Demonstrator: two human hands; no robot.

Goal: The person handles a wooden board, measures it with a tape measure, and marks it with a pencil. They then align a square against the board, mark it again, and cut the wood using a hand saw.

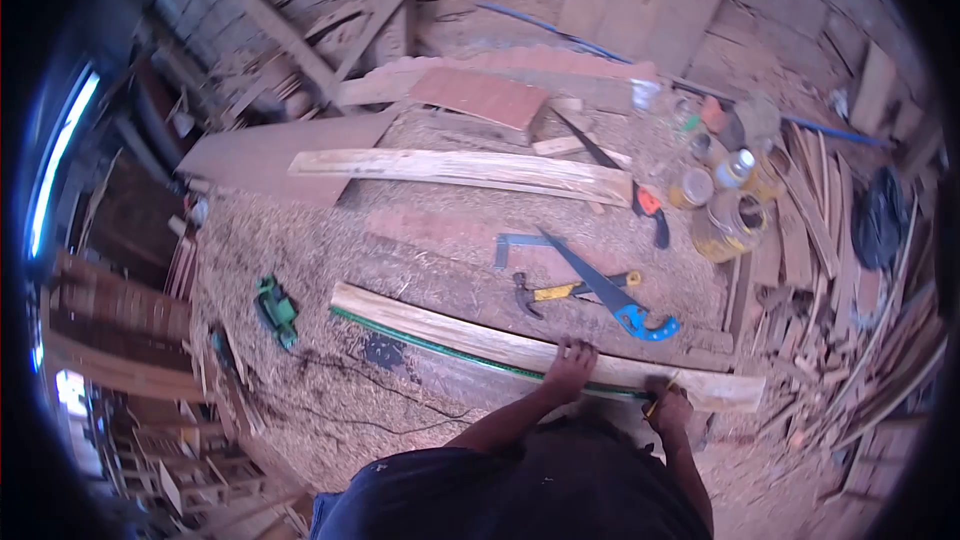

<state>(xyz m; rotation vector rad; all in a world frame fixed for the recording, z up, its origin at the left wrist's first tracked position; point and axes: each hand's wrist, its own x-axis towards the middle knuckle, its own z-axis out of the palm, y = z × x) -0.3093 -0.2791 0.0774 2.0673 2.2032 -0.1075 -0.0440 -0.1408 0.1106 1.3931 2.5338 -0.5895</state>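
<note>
A long pale board (450, 328) lies across the near part of the sawdust-covered work surface. Along its near edge runs a green measuring tape (440, 349). My left hand (572, 368) rests on the board and tape, fingers apart over the wood. Farther right, my right hand (670, 408) is closed around a thin yellow pencil-like item at the board's near edge, by the tape's right end. Beyond the board are a yellow-and-black hammer (565, 291), a blue-handled saw (610, 292) and a metal square (528, 240).
Another pale board (460, 170) lies farther back, near a saw with an orange-and-black handle (650, 205). Jars and cans (730, 225) stand at the right beside wood scraps (800, 340). A green power tool (275, 313) sits at left, near a dark cord (390, 430).
</note>
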